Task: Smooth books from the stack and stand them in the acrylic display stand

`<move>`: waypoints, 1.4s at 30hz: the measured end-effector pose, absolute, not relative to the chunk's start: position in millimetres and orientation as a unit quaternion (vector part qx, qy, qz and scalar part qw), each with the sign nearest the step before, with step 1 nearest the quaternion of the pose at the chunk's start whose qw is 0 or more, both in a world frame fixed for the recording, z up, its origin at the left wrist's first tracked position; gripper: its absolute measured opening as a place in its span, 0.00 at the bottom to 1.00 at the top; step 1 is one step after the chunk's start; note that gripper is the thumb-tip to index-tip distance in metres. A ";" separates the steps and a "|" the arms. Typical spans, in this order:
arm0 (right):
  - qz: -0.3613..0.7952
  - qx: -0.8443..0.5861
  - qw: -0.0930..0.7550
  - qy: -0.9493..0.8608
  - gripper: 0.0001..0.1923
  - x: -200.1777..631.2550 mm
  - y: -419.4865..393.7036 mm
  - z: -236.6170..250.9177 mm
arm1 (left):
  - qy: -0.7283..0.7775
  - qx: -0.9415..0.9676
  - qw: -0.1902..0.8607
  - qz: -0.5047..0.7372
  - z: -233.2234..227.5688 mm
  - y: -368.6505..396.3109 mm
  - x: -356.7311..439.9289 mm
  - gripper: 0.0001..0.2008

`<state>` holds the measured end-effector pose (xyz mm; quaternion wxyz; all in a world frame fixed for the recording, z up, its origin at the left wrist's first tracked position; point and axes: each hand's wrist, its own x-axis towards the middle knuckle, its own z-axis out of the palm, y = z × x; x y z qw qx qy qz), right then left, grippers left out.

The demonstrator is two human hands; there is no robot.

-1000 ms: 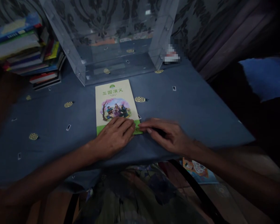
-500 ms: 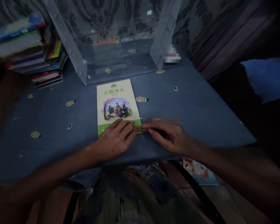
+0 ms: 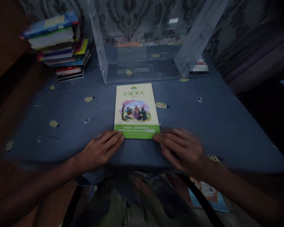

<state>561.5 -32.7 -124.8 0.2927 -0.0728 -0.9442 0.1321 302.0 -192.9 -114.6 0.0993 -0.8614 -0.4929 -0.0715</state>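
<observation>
Your left hand point(image 3: 99, 150) flat and open on the blue tablecloth point(image 3: 215, 123), fingertips at the illustrated book's point(image 3: 135, 110) near left corner, your right hand point(image 3: 181, 148) flat, open, touching its near right corner, book lying closed before the clear box point(image 3: 142, 67).

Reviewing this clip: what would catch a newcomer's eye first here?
The bright book with its green-banded cover, lying closed mid-table on the blue cloth. The left hand and right hand lie flat at its near corners. Behind it stands a clear acrylic box, with a book stack to the far left.
</observation>
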 end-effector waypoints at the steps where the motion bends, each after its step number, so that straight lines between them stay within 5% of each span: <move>1: 0.140 -0.068 0.286 -0.945 0.20 555.0 -39.0 -121.4 | -0.500 -0.857 0.097 -0.077 -116.3 -193.3 302.5 0.20; 7: 0.172 -0.024 0.189 -0.967 0.29 514.6 -76.5 -130.9 | -0.515 -0.843 0.110 -0.110 -120.9 -190.6 306.2 0.12; 17: 0.135 -0.109 0.172 -0.970 0.37 567.1 -56.0 -147.0 | -0.510 -0.839 0.119 -0.148 -122.6 -188.5 304.6 0.14; 30: 0.039 -0.143 0.218 -0.965 0.32 562.3 -67.4 -139.0 | -0.544 -0.822 0.082 -0.150 -118.0 -177.5 282.2 0.13; 35: 0.085 -0.115 0.232 -0.962 0.25 548.3 -57.7 -121.0 | -0.561 -0.797 0.007 -0.223 -114.6 -165.9 276.2 0.10; 42: 0.207 -0.012 0.105 -0.973 0.29 474.9 -33.5 -105.2 | -0.567 -0.784 0.045 -0.247 -121.1 -160.6 282.0 0.09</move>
